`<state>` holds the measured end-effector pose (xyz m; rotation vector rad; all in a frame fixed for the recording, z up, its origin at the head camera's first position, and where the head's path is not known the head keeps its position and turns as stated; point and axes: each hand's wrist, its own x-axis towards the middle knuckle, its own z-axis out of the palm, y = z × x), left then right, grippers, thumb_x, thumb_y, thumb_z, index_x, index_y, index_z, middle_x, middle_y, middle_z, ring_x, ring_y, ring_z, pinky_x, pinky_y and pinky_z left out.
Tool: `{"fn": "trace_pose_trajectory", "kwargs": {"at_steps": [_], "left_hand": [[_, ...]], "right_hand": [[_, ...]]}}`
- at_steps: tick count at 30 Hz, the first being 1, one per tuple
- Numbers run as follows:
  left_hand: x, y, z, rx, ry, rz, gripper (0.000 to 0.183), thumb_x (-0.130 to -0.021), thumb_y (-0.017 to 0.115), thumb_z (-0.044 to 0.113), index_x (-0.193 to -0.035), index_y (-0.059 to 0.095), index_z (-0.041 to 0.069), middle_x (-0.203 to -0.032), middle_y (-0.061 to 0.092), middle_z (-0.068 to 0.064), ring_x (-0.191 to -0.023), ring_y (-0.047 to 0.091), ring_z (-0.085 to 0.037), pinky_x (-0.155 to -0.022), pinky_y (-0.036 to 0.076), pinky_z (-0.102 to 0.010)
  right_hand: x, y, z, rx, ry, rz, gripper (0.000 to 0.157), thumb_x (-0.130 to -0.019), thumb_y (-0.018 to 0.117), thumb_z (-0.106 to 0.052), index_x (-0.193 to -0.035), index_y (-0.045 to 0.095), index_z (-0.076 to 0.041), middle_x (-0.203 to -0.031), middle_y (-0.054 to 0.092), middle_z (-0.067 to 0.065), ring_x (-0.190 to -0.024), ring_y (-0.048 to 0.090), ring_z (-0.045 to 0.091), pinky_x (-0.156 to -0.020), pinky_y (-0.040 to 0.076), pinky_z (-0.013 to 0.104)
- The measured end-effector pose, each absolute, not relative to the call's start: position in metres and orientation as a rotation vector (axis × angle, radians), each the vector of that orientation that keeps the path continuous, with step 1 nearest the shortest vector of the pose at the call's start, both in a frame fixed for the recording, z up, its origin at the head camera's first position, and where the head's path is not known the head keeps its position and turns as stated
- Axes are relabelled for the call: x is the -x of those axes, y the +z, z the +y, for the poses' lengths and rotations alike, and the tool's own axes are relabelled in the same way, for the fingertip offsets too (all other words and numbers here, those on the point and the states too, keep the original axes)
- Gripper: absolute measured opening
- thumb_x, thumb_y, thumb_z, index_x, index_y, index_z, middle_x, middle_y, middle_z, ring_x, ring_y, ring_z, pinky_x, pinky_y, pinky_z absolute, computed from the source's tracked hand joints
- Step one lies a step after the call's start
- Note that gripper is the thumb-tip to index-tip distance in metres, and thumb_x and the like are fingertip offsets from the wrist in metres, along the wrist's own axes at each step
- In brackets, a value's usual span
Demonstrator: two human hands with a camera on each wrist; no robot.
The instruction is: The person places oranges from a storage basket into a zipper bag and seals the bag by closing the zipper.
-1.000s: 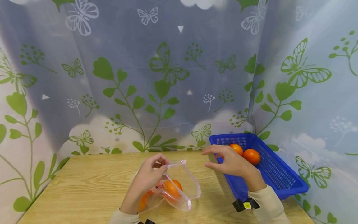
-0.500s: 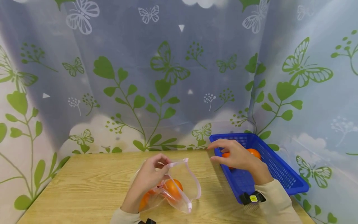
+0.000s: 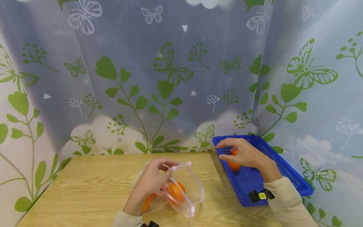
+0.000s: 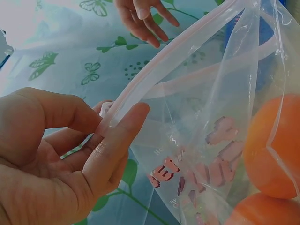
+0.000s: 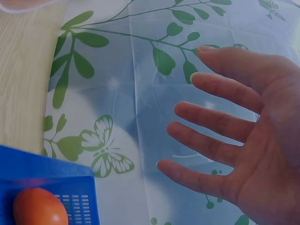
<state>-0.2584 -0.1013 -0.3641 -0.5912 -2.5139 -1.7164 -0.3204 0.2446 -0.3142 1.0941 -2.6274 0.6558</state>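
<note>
My left hand (image 3: 156, 176) pinches the pink-edged rim of a clear zip bag (image 3: 194, 186) between thumb and fingers. The bag's mouth gapes to the right. Inside lie oranges (image 3: 175, 191), two of them showing in the left wrist view, beside pink and dark printing on the plastic. My right hand (image 3: 245, 153) is over the far left part of a blue basket (image 3: 297, 183), thumb and fingers apart. In the right wrist view its fingers (image 5: 213, 119) are spread and hold nothing. An orange (image 3: 234, 164) in the basket shows below the hand, which partly covers it.
The wood-grain table (image 3: 93, 186) carries the bag and the basket. Behind and at the sides hangs a cloth backdrop (image 3: 136, 78) with green leaves and butterflies. The basket's right rim stands close to the right-hand cloth.
My right hand has moved right, from the basket's left edge to over its inside, now covering oranges seen there earlier. The left hand keeps its pinch on the bag with little movement.
</note>
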Motion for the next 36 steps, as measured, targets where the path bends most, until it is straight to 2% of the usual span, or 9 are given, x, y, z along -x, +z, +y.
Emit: {"fn": "trace_pose_trajectory", "kwargs": {"at_steps": [3,6,12,18,23,29,36], "left_hand": [[0.258,-0.364,-0.102,0.604,-1.719,-2.520,0.024,-0.098,0.060,-0.001,-0.117,0.073,0.005,-0.111,0.066,-0.017,-0.073,0.070,-0.019,-0.047,0.050,-0.019],[0.258,-0.363,-0.102,0.601,-1.740,-2.520,0.026,-0.098,0.058,-0.003,-0.118,0.073,0.004,-0.111,0.064,-0.019,-0.071,0.070,-0.020,-0.045,0.045,-0.016],[0.257,-0.363,-0.103,0.597,-1.743,-2.523,0.028,-0.098,0.057,-0.003,-0.119,0.074,0.005,-0.109,0.064,-0.017,-0.076,0.069,-0.019,-0.051,0.056,-0.025],[0.256,-0.363,-0.103,0.598,-1.746,-2.521,0.029,-0.098,0.056,-0.004,-0.118,0.075,0.007,-0.107,0.062,-0.016,-0.083,0.064,-0.021,-0.049,0.048,-0.019],[0.256,-0.363,-0.103,0.580,-1.791,-2.514,0.031,-0.096,0.056,-0.006,-0.118,0.075,0.007,-0.108,0.062,-0.015,-0.088,0.063,-0.024,-0.053,0.055,-0.024],[0.255,-0.362,-0.104,0.583,-1.833,-2.520,0.034,-0.094,0.057,-0.007,-0.120,0.074,0.007,-0.112,0.065,-0.018,-0.084,0.065,-0.022,-0.052,0.053,-0.023],[0.257,-0.362,-0.105,0.636,-1.833,-2.534,0.035,-0.095,0.057,-0.007,-0.122,0.074,0.006,-0.114,0.067,-0.020,-0.079,0.068,-0.020,-0.058,0.063,-0.032]], "right_hand": [[0.322,-0.314,0.248,-1.075,0.645,-2.639,0.029,-0.094,0.076,-0.023,-0.122,0.072,-0.015,-0.126,0.073,0.006,-0.118,0.067,0.030,-0.090,0.062,0.044],[0.325,-0.313,0.252,-1.064,0.640,-2.656,0.029,-0.094,0.075,-0.023,-0.122,0.073,-0.014,-0.126,0.073,0.006,-0.118,0.067,0.031,-0.091,0.062,0.045],[0.332,-0.312,0.262,-1.036,0.585,-2.703,0.029,-0.095,0.075,-0.026,-0.121,0.073,-0.014,-0.122,0.074,0.006,-0.113,0.069,0.030,-0.096,0.060,0.050],[0.341,-0.311,0.273,-0.984,0.552,-2.785,0.028,-0.095,0.074,-0.027,-0.120,0.074,-0.013,-0.120,0.075,0.008,-0.114,0.068,0.034,-0.097,0.058,0.056],[0.348,-0.310,0.281,-0.967,0.524,-2.845,0.029,-0.095,0.074,-0.029,-0.119,0.074,-0.013,-0.121,0.074,0.010,-0.119,0.066,0.039,-0.099,0.056,0.059],[0.353,-0.310,0.287,-0.959,0.505,-2.901,0.030,-0.095,0.073,-0.031,-0.119,0.074,-0.013,-0.122,0.074,0.011,-0.118,0.066,0.040,-0.098,0.056,0.059],[0.360,-0.313,0.295,-0.944,0.457,-2.933,0.033,-0.094,0.074,-0.031,-0.119,0.074,-0.008,-0.121,0.074,0.016,-0.112,0.068,0.041,-0.094,0.059,0.057]]}}
